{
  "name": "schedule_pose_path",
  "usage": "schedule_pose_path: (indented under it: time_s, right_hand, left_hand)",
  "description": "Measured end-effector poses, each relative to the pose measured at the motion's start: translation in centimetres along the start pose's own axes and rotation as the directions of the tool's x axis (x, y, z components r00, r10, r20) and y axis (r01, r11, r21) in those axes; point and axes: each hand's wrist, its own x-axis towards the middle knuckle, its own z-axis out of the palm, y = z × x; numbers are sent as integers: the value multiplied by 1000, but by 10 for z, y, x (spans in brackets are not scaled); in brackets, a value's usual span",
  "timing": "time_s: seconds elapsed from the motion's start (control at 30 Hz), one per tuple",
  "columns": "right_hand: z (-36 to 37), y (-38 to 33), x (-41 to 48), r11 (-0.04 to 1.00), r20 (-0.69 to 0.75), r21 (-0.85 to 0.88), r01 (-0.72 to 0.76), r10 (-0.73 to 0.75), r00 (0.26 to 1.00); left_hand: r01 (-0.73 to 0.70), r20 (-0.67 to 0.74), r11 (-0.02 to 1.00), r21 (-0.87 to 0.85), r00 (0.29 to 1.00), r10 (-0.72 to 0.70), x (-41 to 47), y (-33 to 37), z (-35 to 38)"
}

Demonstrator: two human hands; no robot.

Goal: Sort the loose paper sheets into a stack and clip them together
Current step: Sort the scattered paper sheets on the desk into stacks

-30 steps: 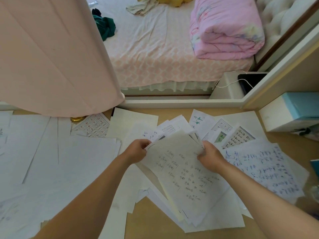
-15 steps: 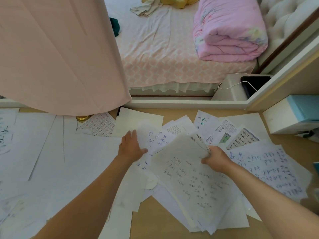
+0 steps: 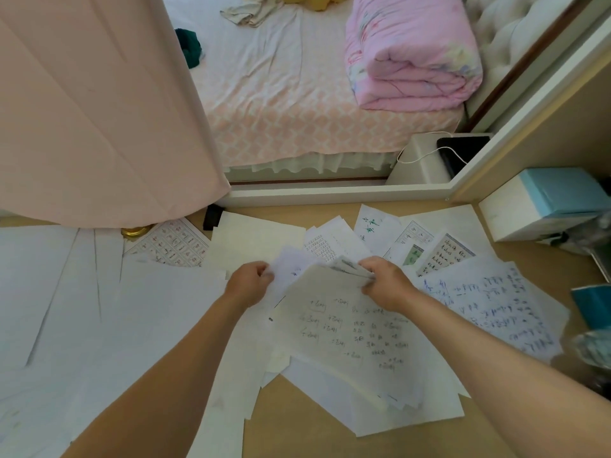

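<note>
Loose white paper sheets (image 3: pixel 109 312) cover the wooden desk (image 3: pixel 297 434). My right hand (image 3: pixel 385 282) grips the top edge of a gathered stack of sheets (image 3: pixel 350 332), whose top sheet carries handwriting. My left hand (image 3: pixel 249 285) pinches a loose written sheet (image 3: pixel 291 267) at its left edge, just left of the stack. More written sheets (image 3: pixel 496 302) fan out to the right, and printed grid sheets (image 3: pixel 175 242) lie at the back. A small black clip-like object (image 3: pixel 211 217) sits at the desk's far edge.
A pink curtain (image 3: pixel 92 104) hangs over the desk's back left. A white and blue box (image 3: pixel 542 206) stands at the right, with a teal object (image 3: pixel 593 304) near the right edge. Beyond the desk is a bed (image 3: pixel 281 104) with a folded pink quilt (image 3: pixel 410 54).
My left hand had reached left onto a written sheet; now it has closed on that sheet and brought it beside the stack. My right hand keeps its hold on the stack.
</note>
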Motion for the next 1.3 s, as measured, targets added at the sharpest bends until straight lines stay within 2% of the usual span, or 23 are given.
schedule_pose_path:
  time_s: [0.1,0.2,0.27,0.33,0.4,0.47,0.5,0.6,0.7,0.97,1.03,1.1,1.13,1.17,1.2,1.23,1.3]
  right_hand:
    - [4,-1,3,996,28,-36,81,-80,996]
    - [6,-6,2,999,113,23,22,-24,993]
    - [4,-4,3,1000,114,20,11,-13,993]
    - [0,2,3,997,82,70,-22,17,996]
    - [-6,14,2,973,51,197,-122,114,992]
    - [-11,27,0,920,-9,312,-239,254,967]
    - [-12,35,0,883,-45,363,-298,336,941]
    - [-13,55,1,718,-97,546,-432,566,819]
    - [-7,61,-4,646,-116,634,-425,623,773]
    - [14,62,-12,730,-125,564,-386,537,834]
    - [20,58,-18,861,-333,375,-343,470,817]
    - [27,49,-25,965,-555,76,-250,249,793]
    - [30,40,-28,985,-579,2,-172,141,803]
    - [33,31,-29,997,-527,10,-82,76,846]
    - [35,19,-32,996,-418,90,-11,48,907]
    - [39,8,-33,979,-265,204,17,39,963]
    - [51,-14,-35,931,-9,364,-15,20,1000]
  left_hand:
    - [-114,128,986,-120,983,130,-11,18,-1]
    - [-121,241,968,-220,955,174,-19,37,0]
    - [-119,195,957,-266,965,174,-24,46,1]
    - [-108,90,962,-250,987,134,-25,45,2]
    - [-103,-75,993,-49,992,100,-22,28,3]
    - [-71,-186,973,221,976,114,-22,5,5]
    - [-58,-183,940,337,975,125,-24,-4,8]
    - [-61,-14,816,574,996,85,-36,-17,27]
    - [-25,-2,816,578,999,32,-42,-17,52]
    - [-57,-103,865,498,987,125,-53,1,70]
    - [-74,-142,868,491,976,164,-54,5,68]
    - [-83,-214,897,433,958,191,-54,9,62]
    - [-77,-242,914,399,952,186,-54,12,58]
    - [-66,-266,927,369,948,174,-53,13,53]
    - [-48,-281,941,335,948,148,-53,14,49]
    - [-27,-293,960,279,950,112,-53,14,43]
    - [28,-287,992,123,958,9,-56,16,33]
